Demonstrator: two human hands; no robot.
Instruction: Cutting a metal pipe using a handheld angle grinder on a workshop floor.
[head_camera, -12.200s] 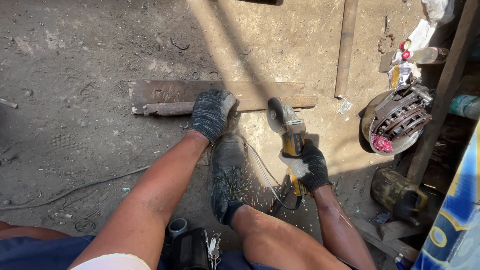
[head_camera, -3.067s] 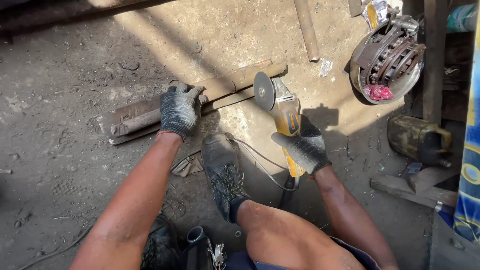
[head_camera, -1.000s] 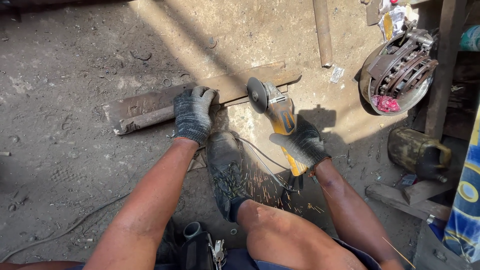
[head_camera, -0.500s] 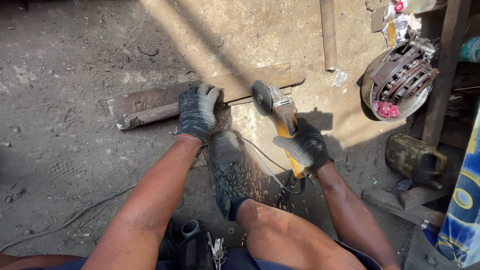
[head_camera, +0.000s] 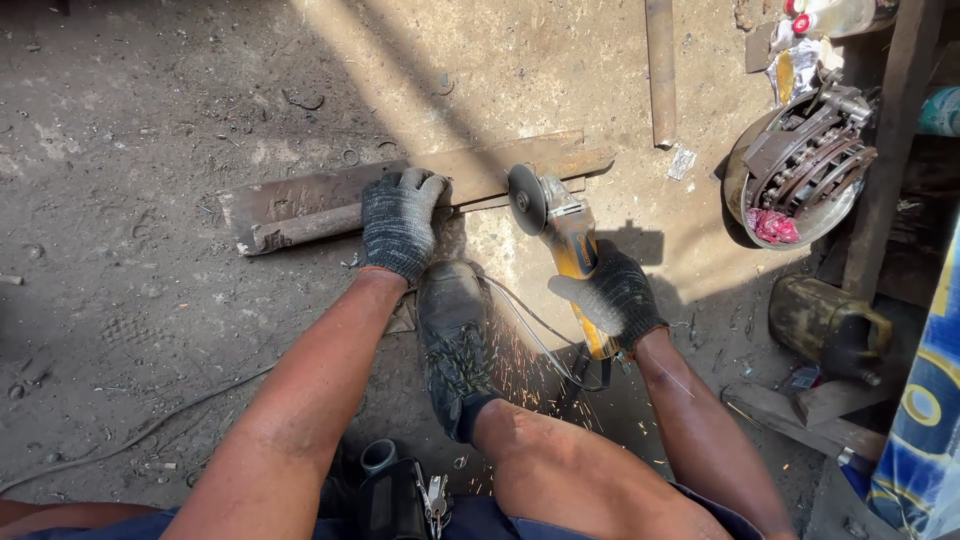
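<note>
A rusty steel angle bar (head_camera: 300, 200) lies across the dirt floor. My left hand (head_camera: 398, 222), in a grey knit glove, presses down on the bar near its middle. My right hand (head_camera: 608, 296), also gloved, grips the yellow body of an angle grinder (head_camera: 562, 232). Its disc (head_camera: 526, 199) meets the bar's near edge, and orange sparks (head_camera: 520, 375) spray back toward me. My dusty boot (head_camera: 452, 340) is planted just below the bar, its toe against it. The grinder's cable (head_camera: 540, 345) loops beside the boot.
A metal rod (head_camera: 660, 70) lies beyond the bar. At right stand a round pan holding brake parts (head_camera: 800, 165), a rusty can (head_camera: 825, 325), wooden pieces (head_camera: 790, 410) and a blue sheet (head_camera: 925, 420). A thin cable (head_camera: 130, 435) runs over the dirt at left.
The grinder disc has stayed at the bar's edge throwing sparks. My left hand keeps pressing the bar. The view has shifted slightly; the hands hold almost the same places.
</note>
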